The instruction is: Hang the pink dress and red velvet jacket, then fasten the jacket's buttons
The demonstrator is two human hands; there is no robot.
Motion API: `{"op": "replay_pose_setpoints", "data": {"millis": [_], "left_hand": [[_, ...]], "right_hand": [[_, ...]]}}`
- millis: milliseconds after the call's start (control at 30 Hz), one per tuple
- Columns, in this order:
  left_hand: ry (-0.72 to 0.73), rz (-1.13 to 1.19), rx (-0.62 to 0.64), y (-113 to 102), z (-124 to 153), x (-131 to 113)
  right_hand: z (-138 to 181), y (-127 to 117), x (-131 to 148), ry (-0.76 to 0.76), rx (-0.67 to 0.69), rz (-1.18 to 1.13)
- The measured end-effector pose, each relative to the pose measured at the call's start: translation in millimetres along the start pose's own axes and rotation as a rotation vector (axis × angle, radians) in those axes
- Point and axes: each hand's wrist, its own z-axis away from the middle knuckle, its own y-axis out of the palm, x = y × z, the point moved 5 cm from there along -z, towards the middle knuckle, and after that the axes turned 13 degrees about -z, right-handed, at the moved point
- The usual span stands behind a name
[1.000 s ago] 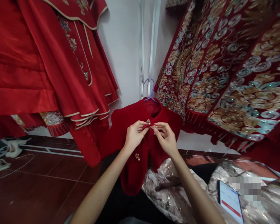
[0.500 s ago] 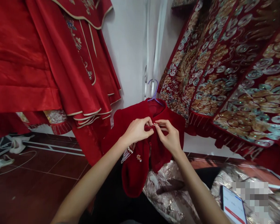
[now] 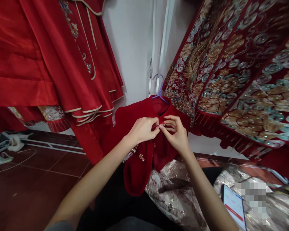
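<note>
A dark red velvet jacket hangs in front of me on a purple hanger. Just below its collar, a small beaded fastener sits between my hands. My left hand is closed, thumb and forefinger pinching at the fastener's left end. From the other side, my right hand pinches it with thumb and fingertips, close to touching the left. The fingers partly cover the fastener. On the sleeve side lie a beaded ornament and a pearl tassel, the latter partly behind my left wrist.
Red satin garments hang at left, an embroidered, fringed garment at right. Shiny patterned fabric lies below, with a phone on it. A white rack bar, shoes and a cable are at floor level.
The view has shifted slightly, so most things sit higher in the picture. My right fingertips have moved in closer to my left fingers at the fastener.
</note>
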Motion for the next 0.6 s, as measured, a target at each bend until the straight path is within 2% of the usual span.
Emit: {"op": "replay_pose_setpoints", "data": {"millis": [200,400,467,533,600], "left_hand": [[0.037,0.078,0.01,3.4,-3.6,-3.1],[0.142,-0.053,0.085,7.0,-5.2,-2.2],[0.154,-0.032,0.086,7.1,-6.7,-3.0],[0.121,0.062,0.059,9.3,-6.3,-4.5],[0.018,0.215,-0.002,16.4,-0.8,-5.1]], "right_hand": [[-3.2,-1.2,-5.6,0.014,0.062,-0.003],[-11.1,0.0,-8.6,0.05,0.205,-0.04],[-15.9,1.7,-8.6,0.067,0.239,-0.026],[-17.6,3.7,-9.9,0.071,0.224,-0.024],[-11.8,4.9,-14.5,0.075,0.144,-0.09]]}}
